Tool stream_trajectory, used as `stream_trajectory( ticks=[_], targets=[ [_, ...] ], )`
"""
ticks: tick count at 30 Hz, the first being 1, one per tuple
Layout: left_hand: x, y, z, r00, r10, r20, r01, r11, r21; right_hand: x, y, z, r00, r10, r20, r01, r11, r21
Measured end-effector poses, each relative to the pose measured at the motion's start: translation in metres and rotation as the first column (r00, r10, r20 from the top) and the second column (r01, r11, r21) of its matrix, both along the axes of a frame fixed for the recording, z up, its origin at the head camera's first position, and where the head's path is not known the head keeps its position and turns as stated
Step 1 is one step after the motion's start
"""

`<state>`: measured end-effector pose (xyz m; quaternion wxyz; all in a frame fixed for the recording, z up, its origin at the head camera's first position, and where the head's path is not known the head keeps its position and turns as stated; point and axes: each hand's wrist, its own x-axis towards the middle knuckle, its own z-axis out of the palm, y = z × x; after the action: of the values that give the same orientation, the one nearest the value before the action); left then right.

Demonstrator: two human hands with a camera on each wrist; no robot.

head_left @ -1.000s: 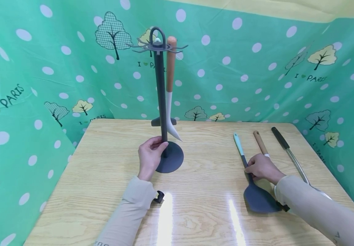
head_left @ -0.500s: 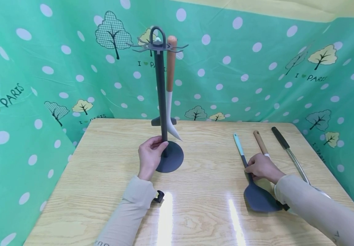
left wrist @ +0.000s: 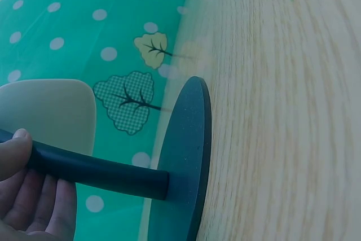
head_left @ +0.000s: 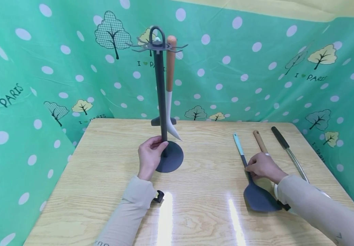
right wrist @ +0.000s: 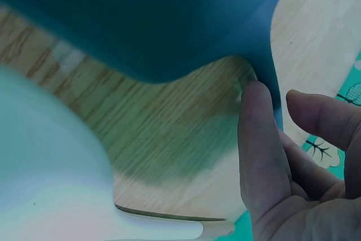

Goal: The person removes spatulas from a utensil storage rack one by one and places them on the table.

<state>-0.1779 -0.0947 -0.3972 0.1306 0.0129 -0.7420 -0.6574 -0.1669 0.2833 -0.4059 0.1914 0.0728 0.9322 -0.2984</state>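
Note:
A dark utensil stand point(head_left: 161, 95) with a round base point(head_left: 174, 157) and a hook ring on top stands upright on the table. My left hand point(head_left: 150, 155) holds its pole low, just above the base; the left wrist view shows the thumb over the pole point(left wrist: 101, 176) and fingers beneath. From the ring hangs a white utensil with a wooden handle point(head_left: 171, 65). A dark-ended utensil point(head_left: 173, 121) shows partly behind the pole. At the right, my right hand point(head_left: 263, 168) pinches the shaft of a dark spatula point(head_left: 260, 198) with a mint handle end; its blade lies low near the table.
Right of the spatula lie a white utensil with a brown handle point(head_left: 260, 141), its head mostly hidden by the right sleeve, and a metal utensil with a black handle point(head_left: 280, 137). Patterned green cloth point(head_left: 226, 82) walls the wooden table point(head_left: 207, 164) at back and sides.

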Motion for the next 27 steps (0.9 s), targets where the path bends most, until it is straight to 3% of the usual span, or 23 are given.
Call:
stream_trajectory(
  ticks=[9,16,27],
  targets=[
    [0.001,0.001,0.002,1.000,0.005,0.007,-0.005,1.000,-0.003,0.000,0.001,0.010,0.999,-0.033,-0.005,0.032,0.999,-0.035],
    [0.000,0.001,0.001,1.000,0.010,0.012,-0.010,1.000,-0.006,-0.003,0.000,0.018,0.995,-0.043,-0.089,0.034,0.994,-0.103],
    [0.000,0.000,0.001,1.000,0.006,0.015,-0.006,1.000,0.003,-0.006,-0.010,0.030,0.988,-0.038,-0.152,0.014,0.987,-0.158]
  ],
)
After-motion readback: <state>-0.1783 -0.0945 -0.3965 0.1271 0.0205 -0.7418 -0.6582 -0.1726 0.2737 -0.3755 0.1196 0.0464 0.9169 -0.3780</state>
